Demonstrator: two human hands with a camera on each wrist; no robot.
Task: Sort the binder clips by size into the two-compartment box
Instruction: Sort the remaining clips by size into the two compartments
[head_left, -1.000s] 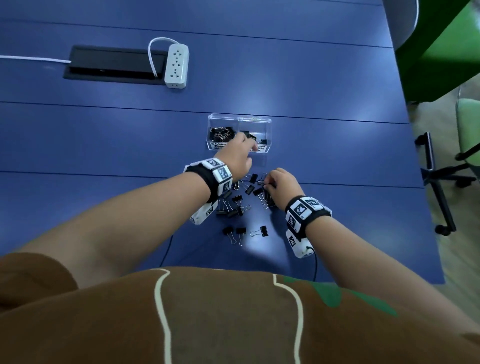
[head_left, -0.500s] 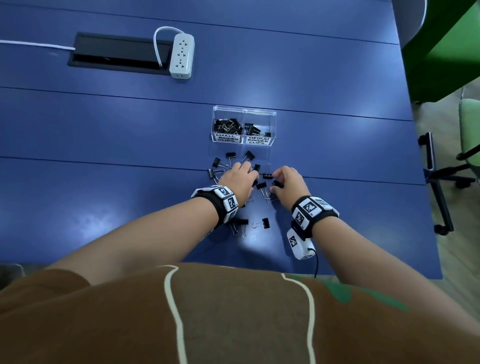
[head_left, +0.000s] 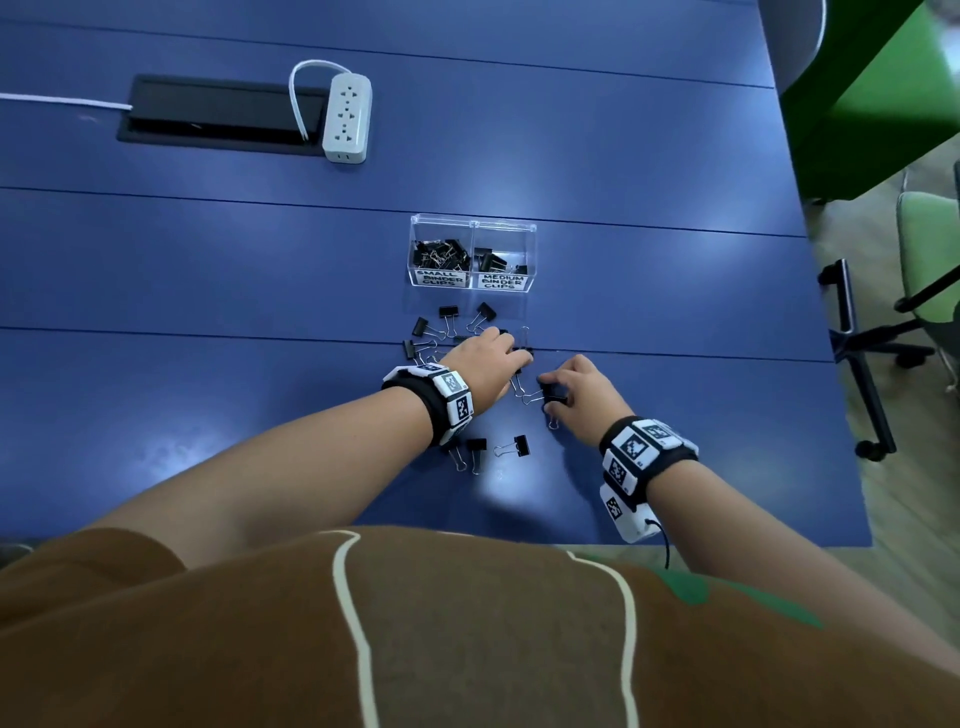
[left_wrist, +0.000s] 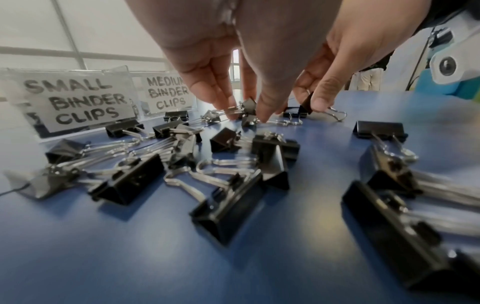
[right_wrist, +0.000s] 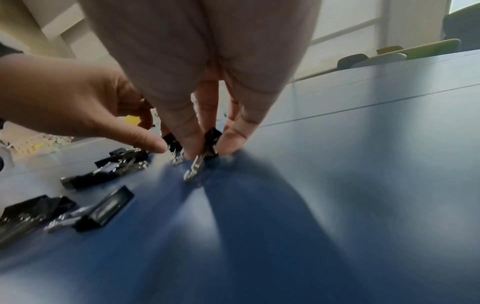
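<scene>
Since a second ago, the left hand (head_left: 480, 364) has pulled back from the two-compartment box (head_left: 471, 224) and now reaches down among the loose binder clips (head_left: 514, 446) scattered on the blue surface (head_left: 208, 260). Its fingers (left_wrist: 262, 111) point downward with their tips touching a small clip (left_wrist: 248, 112) in the far part of the pile; whether they have pinched it cannot be told. The right hand (head_left: 584, 392) sits just beside the left, closer to the person than before, and its thumb and fingers (right_wrist: 231, 142) pinch a black clip (right_wrist: 211, 142) that still touches the surface, its wire handles angled toward the camera.

The clear box stands just beyond the pile, apart from both hands. Its left compartment, labelled "SMALL BINDER CLIPS", holds a heap of clips; its right compartment, labelled "MEDIUM BINDER CLIPS", holds fewer. More clips lie between the box and the hands, and three lie near the left wrist. Farther away a white power strip (head_left: 347, 117) rests beside a black cable hatch (head_left: 218, 114).
</scene>
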